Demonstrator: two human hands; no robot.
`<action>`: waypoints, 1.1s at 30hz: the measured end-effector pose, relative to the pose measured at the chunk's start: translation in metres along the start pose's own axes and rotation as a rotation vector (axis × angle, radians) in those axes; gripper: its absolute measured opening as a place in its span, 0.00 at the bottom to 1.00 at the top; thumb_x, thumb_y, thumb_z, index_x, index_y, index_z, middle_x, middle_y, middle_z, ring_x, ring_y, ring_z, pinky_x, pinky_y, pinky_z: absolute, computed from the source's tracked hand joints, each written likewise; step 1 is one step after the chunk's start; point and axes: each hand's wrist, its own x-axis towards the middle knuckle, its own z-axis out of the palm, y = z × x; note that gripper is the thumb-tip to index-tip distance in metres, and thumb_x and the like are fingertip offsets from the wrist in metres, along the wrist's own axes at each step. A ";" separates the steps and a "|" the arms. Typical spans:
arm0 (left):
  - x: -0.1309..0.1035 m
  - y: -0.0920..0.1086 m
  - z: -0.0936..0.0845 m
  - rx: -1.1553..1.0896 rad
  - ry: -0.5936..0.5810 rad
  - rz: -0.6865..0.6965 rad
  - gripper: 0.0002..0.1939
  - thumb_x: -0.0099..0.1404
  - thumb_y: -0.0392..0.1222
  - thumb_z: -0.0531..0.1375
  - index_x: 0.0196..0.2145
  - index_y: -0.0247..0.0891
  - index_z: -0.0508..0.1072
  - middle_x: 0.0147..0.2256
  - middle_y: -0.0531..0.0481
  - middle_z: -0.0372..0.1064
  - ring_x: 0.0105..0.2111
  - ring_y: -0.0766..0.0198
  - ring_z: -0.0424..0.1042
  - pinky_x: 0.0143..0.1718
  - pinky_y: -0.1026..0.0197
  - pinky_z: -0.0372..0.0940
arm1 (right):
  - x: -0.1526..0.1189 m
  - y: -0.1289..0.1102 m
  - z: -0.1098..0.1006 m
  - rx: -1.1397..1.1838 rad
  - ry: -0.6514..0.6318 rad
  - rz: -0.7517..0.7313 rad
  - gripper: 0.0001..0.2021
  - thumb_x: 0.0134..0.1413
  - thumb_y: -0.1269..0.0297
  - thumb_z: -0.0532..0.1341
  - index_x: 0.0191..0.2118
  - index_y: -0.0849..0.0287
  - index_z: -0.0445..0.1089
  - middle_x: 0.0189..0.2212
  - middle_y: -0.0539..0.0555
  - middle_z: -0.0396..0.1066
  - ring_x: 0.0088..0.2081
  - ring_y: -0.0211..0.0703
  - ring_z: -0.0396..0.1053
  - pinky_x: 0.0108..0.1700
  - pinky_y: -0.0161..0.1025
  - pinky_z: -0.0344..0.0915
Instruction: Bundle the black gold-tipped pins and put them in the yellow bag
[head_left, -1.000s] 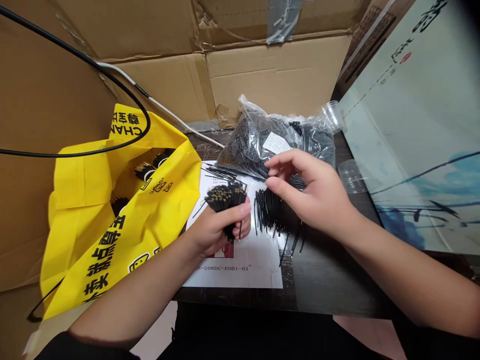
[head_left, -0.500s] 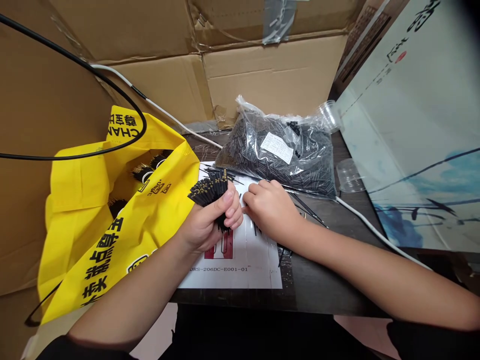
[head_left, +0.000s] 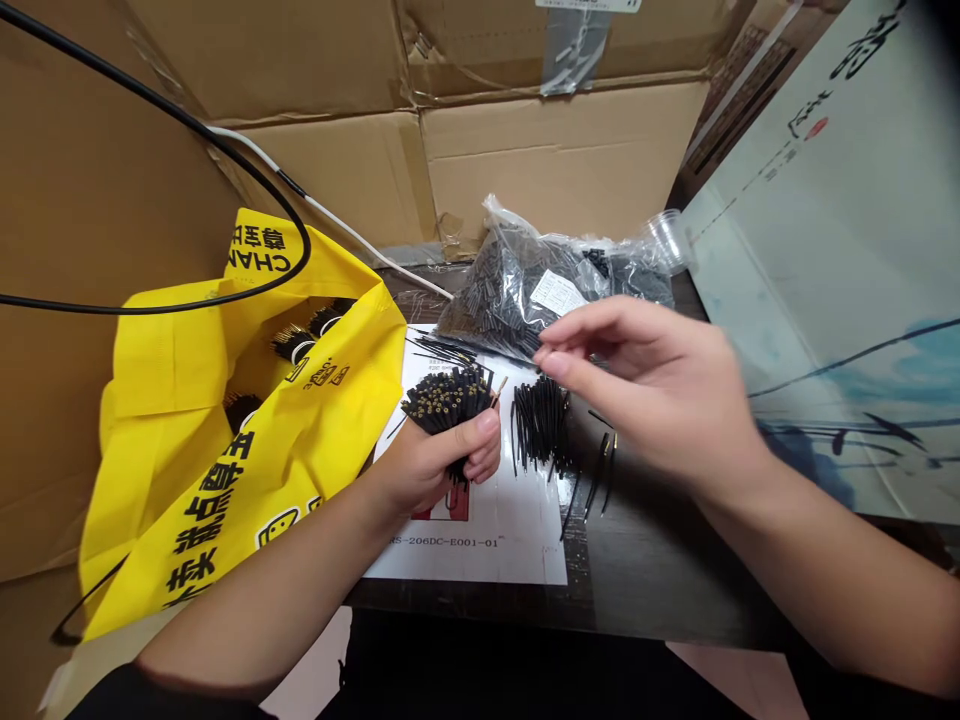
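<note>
I had the left hand [head_left: 439, 460] gripping the black wire bundle [head_left: 448, 399] over the sheet [head_left: 517, 555] by the desk's [head_left: 660, 575] front edge, tips up, probably to keep them even. The right hand [head_left: 664, 390] hung raised; I couldn't tell whether it pinched anything.

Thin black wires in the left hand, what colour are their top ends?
Top ends look gold, in the head view.

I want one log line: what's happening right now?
left hand: grips bundled black pieces; right hand: near loose black pieces, grip unclear; left side: yellow bag; back: clear plastic bag
</note>
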 end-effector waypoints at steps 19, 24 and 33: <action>-0.004 -0.004 -0.009 0.329 0.049 -0.003 0.20 0.71 0.52 0.62 0.26 0.37 0.66 0.20 0.54 0.61 0.22 0.70 0.62 0.26 0.63 0.58 | -0.001 -0.012 -0.005 -0.183 -0.101 -0.111 0.02 0.64 0.65 0.66 0.38 0.52 0.77 0.36 0.48 0.81 0.35 0.41 0.76 0.39 0.41 0.72; -0.004 -0.003 -0.009 0.395 0.061 -0.021 0.20 0.70 0.52 0.63 0.26 0.37 0.66 0.21 0.55 0.61 0.22 0.70 0.62 0.26 0.64 0.59 | 0.002 -0.011 -0.009 -0.229 -0.125 -0.110 0.02 0.63 0.66 0.67 0.38 0.52 0.77 0.35 0.46 0.81 0.33 0.38 0.75 0.37 0.39 0.69; -0.002 0.007 -0.003 0.635 0.126 -0.007 0.24 0.69 0.57 0.61 0.23 0.37 0.65 0.19 0.53 0.62 0.22 0.69 0.63 0.26 0.63 0.60 | 0.004 -0.007 -0.008 -0.119 -0.259 0.001 0.01 0.59 0.66 0.70 0.36 0.53 0.79 0.31 0.46 0.80 0.30 0.36 0.74 0.35 0.36 0.69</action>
